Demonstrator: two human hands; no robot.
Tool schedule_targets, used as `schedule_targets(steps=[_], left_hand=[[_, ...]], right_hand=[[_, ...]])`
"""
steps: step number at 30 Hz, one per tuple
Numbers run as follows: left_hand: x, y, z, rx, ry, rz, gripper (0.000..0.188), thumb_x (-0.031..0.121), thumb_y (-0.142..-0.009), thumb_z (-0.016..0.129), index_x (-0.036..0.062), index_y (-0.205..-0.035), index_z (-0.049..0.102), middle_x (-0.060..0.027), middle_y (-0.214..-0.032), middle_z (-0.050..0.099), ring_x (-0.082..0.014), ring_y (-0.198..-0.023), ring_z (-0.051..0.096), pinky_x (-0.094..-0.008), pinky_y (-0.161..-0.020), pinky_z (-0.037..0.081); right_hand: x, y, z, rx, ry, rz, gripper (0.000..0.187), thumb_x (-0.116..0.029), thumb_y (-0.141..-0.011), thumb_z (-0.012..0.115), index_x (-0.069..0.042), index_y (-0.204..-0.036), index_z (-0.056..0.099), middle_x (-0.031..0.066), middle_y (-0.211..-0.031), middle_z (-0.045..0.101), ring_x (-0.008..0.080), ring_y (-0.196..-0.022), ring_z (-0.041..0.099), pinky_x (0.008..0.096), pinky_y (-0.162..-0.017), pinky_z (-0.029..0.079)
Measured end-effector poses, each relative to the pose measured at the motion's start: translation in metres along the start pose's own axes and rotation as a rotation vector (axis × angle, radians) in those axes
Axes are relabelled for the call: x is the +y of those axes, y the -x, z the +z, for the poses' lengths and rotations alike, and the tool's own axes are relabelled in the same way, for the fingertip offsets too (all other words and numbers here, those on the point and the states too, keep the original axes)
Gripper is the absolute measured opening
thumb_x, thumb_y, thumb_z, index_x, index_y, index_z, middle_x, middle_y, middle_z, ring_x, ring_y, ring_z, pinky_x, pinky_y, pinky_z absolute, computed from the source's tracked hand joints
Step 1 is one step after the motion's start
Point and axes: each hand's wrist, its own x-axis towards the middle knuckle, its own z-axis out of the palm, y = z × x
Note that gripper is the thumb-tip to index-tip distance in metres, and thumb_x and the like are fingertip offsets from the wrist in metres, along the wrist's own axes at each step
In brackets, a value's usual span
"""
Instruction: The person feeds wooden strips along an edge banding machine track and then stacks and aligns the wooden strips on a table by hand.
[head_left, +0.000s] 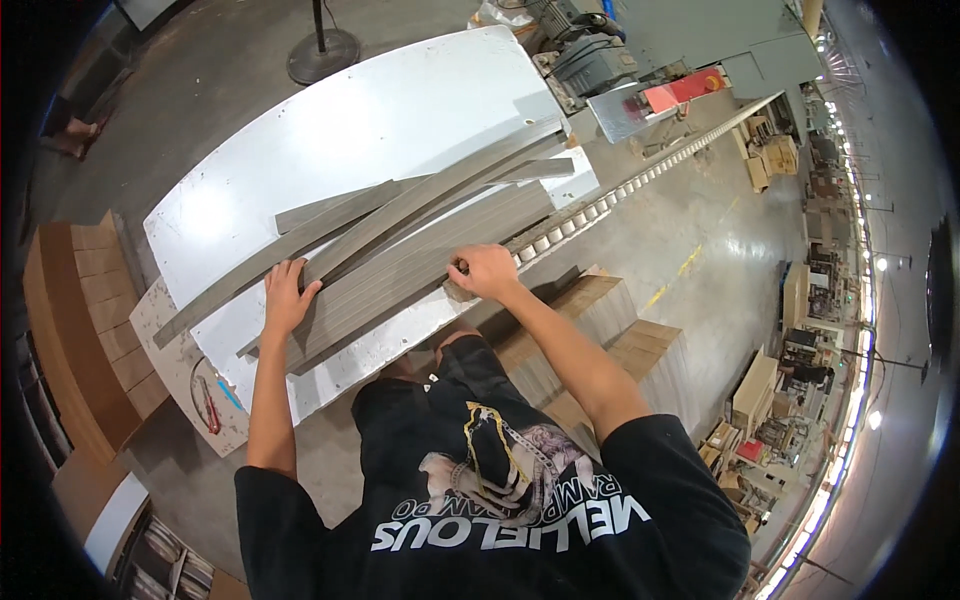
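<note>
Long grey strips lie across a white tabletop [370, 110]. Several are lined up side by side in a flat batch [400, 280], while loose, bowed strips [440, 190] cross one another beyond it. My left hand [286, 300] rests on the strips towards their left end, its fingers stretched out and the thumb apart. At the near edge of the batch, my right hand [486, 272] is closed with curled fingers, beside the end of a narrow roller track [580, 218]. What those fingers hold, if anything, is hidden.
Red-handled pliers [210, 408] lie on a board at the left. Stacked brown panels stand to the left [80, 340] and below the table's right side [600, 330]. A motor [595, 70] and a grey machine [720, 40] stand at the far right; a round-based stand [323, 55] is beyond the table.
</note>
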Motion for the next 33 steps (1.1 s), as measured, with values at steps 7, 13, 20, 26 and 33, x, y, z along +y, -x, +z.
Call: schedule_targets(steps=[7,13,20,26,33], left_hand=[[0.033,-0.022,0.025,0.110,-0.151,0.052,0.055,0.033,-0.084,0.083,0.0067,-0.129,0.065,-0.0153,-0.125,0.065,-0.0372,-0.120,0.060,-0.0505,-0.111,0.041],[0.065,-0.067,0.038,-0.073,-0.206,0.053,0.058,0.031,-0.078,0.088,0.0039,-0.124,0.065,-0.0163,-0.118,0.069,-0.0365,-0.114,0.066,-0.0480,-0.100,0.052],[0.070,-0.091,0.039,-0.192,-0.298,0.025,0.055,0.025,-0.070,0.091,0.0029,-0.112,0.063,-0.0169,-0.106,0.070,-0.0376,-0.102,0.070,-0.0492,-0.085,0.059],[0.066,-0.088,0.038,-0.103,-0.247,0.067,0.056,0.023,-0.067,0.089,0.0004,-0.111,0.062,-0.0207,-0.108,0.068,-0.0420,-0.107,0.066,-0.0489,-0.093,0.056],[0.039,-0.073,0.007,-0.293,-0.162,-0.072,0.056,0.025,-0.067,0.082,-0.0017,-0.113,0.063,-0.0253,-0.112,0.068,-0.0447,-0.106,0.065,-0.0507,-0.094,0.054]], right_hand=[[-0.005,-0.003,-0.003,-0.044,0.001,0.012,0.030,-0.042,-0.091,0.066,-0.014,-0.096,0.076,0.0084,-0.089,0.075,0.0333,-0.087,0.071,0.0468,-0.078,0.056],[-0.001,-0.003,0.000,-0.016,-0.035,-0.003,0.031,-0.042,-0.091,0.067,-0.013,-0.096,0.076,0.0079,-0.088,0.075,0.0332,-0.086,0.071,0.0470,-0.077,0.057],[0.002,-0.006,0.000,0.018,-0.052,0.006,0.032,-0.042,-0.092,0.066,-0.012,-0.098,0.076,0.0110,-0.091,0.076,0.0353,-0.087,0.072,0.0471,-0.081,0.057],[0.011,-0.002,0.006,0.075,-0.071,-0.034,0.030,-0.041,-0.090,0.068,-0.013,-0.099,0.075,0.0072,-0.092,0.076,0.0306,-0.091,0.072,0.0439,-0.085,0.056],[0.009,0.006,-0.001,-0.056,-0.054,0.007,0.034,-0.042,-0.093,0.066,-0.013,-0.106,0.075,0.0088,-0.103,0.076,0.0277,-0.101,0.072,0.0411,-0.094,0.054]])
